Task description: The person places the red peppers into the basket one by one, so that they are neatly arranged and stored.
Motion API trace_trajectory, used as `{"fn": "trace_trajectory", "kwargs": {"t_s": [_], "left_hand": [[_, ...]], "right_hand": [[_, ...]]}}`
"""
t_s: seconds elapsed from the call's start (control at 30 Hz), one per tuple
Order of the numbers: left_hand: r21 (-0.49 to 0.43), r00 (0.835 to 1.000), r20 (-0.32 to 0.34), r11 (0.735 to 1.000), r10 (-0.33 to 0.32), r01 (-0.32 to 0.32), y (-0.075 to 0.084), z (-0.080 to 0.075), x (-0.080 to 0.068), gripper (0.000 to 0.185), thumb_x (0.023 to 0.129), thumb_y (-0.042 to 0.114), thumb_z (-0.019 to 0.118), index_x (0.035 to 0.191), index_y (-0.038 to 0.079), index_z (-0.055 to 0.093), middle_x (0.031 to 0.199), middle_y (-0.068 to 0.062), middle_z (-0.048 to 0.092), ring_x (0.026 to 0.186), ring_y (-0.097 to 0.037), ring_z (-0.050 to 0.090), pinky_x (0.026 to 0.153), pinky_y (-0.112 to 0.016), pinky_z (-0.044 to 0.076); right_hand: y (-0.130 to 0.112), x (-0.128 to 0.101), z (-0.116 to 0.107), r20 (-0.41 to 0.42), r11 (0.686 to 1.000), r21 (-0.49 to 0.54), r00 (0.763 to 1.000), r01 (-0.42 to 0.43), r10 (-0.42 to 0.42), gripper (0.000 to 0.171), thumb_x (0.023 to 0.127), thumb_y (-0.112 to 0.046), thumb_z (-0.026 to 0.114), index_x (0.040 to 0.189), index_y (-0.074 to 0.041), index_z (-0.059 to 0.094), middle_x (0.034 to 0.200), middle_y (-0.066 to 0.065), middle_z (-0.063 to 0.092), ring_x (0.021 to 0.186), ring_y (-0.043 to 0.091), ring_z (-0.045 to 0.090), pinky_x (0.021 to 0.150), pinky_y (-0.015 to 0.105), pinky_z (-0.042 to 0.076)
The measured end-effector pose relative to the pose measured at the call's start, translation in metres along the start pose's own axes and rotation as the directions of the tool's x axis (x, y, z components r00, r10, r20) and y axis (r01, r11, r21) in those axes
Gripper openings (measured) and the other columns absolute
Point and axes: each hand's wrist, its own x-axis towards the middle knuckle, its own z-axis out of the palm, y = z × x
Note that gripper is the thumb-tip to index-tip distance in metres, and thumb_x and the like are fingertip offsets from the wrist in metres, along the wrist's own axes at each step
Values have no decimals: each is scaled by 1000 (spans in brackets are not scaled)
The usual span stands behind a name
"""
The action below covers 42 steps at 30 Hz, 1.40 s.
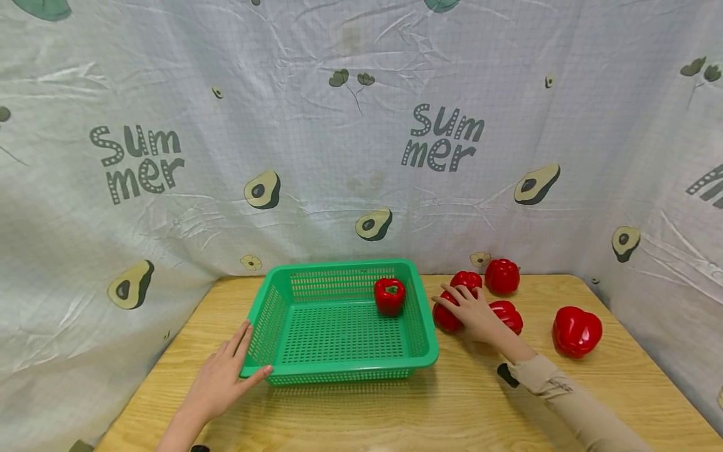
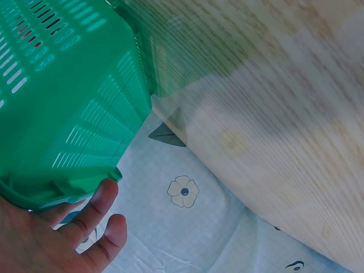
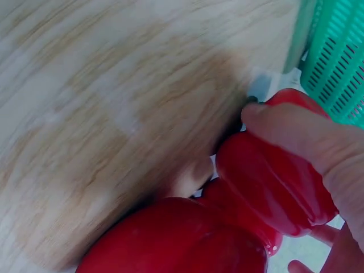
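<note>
A green slotted plastic basket [image 1: 339, 364] stands on the table, with one red bell pepper [image 1: 390, 297] in its back right part. My left hand [image 1: 219, 376] rests on the basket's front left corner, fingers straight along the left rim and thumb at the front rim. The fingers [image 2: 91, 213] touch the rim's edge in the left wrist view. Right of the basket, my right hand [image 1: 480, 317] grips a red bell pepper [image 3: 273, 176], thumb on one side and fingers reaching around the other. Its underside contact with the table is hard to tell.
More red bell peppers lie near the right hand: one behind it [image 1: 466, 280], one at the back edge [image 1: 502, 277], one beside the wrist [image 1: 508, 316] and one farther right [image 1: 577, 331]. A printed cloth [image 1: 316, 138] hangs behind the wooden table [image 1: 361, 417].
</note>
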Motion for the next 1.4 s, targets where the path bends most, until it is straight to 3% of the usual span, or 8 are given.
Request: {"fn": "trace_trajectory", "kwargs": {"t_s": [0.3,0.7,1.07,1.4], "left_hand": [[-4,1000,-4,1000,-3,3,-1,0,-2,82,83,53,51,140,-1,26,145,-19,24,117,-47,41,84,-59,39],[-6,1000,-9,1000,0,0,-1,1,-3,82,83,53,51,139,-2,26,145,-20,24,118,-46,41,84,-57,40],[-28,1000,-10,1000,1,-2,0,1,-1,81,84,51,51,139,-3,27,146,-20,23,119,-47,39,86,-58,39],[-21,1000,-12,1000,2,-2,0,1,-2,81,84,52,51,138,-3,27,145,-20,24,119,-45,40,85,-57,40]], "right_hand": [[-3,-2,4,-37,996,-85,999,6,-9,70,58,-2,79,121,-15,51,126,17,46,113,37,39,88,60,33],[-5,-11,1,-83,988,-152,997,-18,5,76,53,-25,84,116,-5,49,117,12,53,108,32,43,87,54,35],[-13,-18,-5,-113,997,-21,991,-73,70,82,58,-35,76,129,-10,42,108,11,48,99,31,46,85,56,35],[-22,-25,-9,-211,995,39,972,-93,99,82,50,-36,83,118,-10,46,99,9,47,90,29,48,74,50,37]]}}
